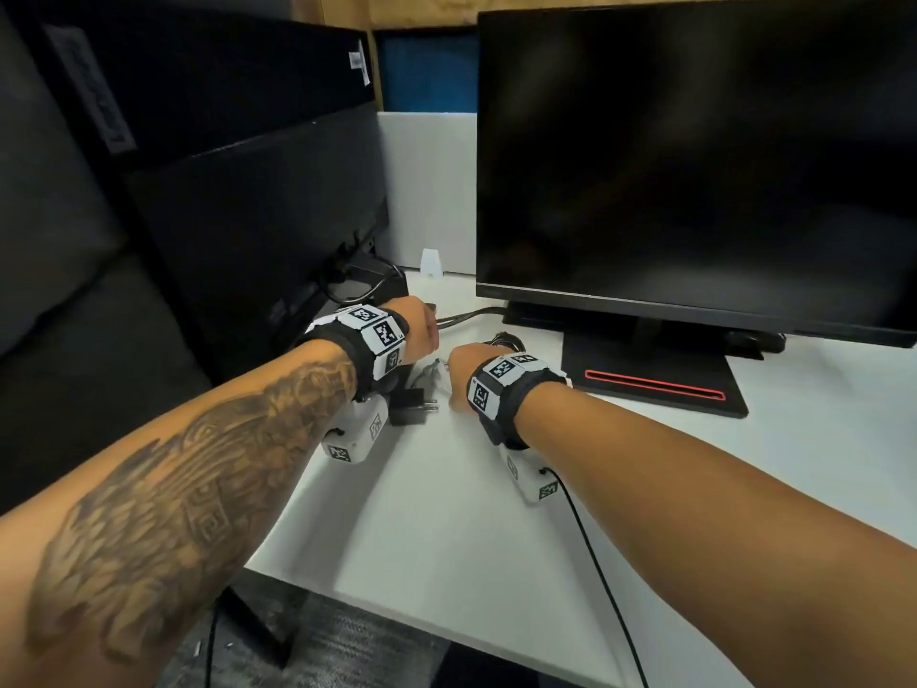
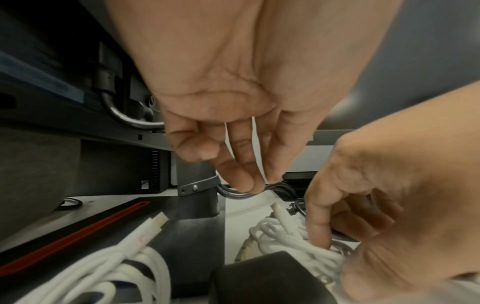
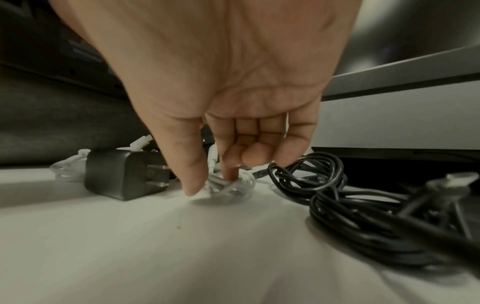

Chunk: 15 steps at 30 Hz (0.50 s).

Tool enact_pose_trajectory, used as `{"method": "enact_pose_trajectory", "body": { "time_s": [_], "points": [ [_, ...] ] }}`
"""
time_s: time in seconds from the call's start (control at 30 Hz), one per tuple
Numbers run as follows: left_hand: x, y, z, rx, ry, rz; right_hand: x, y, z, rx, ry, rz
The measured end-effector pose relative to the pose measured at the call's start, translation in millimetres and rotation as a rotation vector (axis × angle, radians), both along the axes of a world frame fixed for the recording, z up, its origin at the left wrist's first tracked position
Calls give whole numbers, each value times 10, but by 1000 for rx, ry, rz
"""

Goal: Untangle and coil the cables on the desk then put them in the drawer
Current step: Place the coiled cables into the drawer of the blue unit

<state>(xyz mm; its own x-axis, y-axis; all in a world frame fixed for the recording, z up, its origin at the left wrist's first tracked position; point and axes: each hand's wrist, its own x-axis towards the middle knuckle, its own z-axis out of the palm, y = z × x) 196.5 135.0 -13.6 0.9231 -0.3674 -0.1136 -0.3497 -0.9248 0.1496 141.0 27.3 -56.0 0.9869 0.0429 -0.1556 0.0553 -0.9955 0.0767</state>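
Observation:
A tangled white cable (image 3: 233, 189) lies on the white desk (image 1: 446, 538) beside a black plug-in charger (image 3: 122, 176). My right hand (image 3: 210, 185) pinches this white cable (image 2: 280, 232) between thumb and curled index finger. Right of it lies a loosely coiled black cable (image 3: 337, 197). My left hand (image 2: 249, 183) hangs just behind with relaxed fingers, its tips touching dark cables (image 2: 233, 193) that run to the monitor. In the head view both hands, left (image 1: 422, 330) and right (image 1: 459, 377), sit close together over the charger (image 1: 412, 412). No drawer is in view.
A large dark monitor (image 1: 694, 166) stands at the right, and its black base with a red stripe (image 1: 655, 384) lies close to my right hand. A second monitor (image 1: 258, 216) stands at the left. The desk's front edge (image 1: 397, 618) runs below my arms.

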Motion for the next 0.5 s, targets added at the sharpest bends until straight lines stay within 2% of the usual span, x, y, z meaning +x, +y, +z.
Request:
{"method": "enact_pose_trajectory", "body": {
  "time_s": [0.2,0.5],
  "points": [
    [54,13,-65,-82,37,27,69,-54,2,153,49,-14],
    [41,11,-18,-69,8,4,-225,-254,302,334,-184,-19]
  ]
}}
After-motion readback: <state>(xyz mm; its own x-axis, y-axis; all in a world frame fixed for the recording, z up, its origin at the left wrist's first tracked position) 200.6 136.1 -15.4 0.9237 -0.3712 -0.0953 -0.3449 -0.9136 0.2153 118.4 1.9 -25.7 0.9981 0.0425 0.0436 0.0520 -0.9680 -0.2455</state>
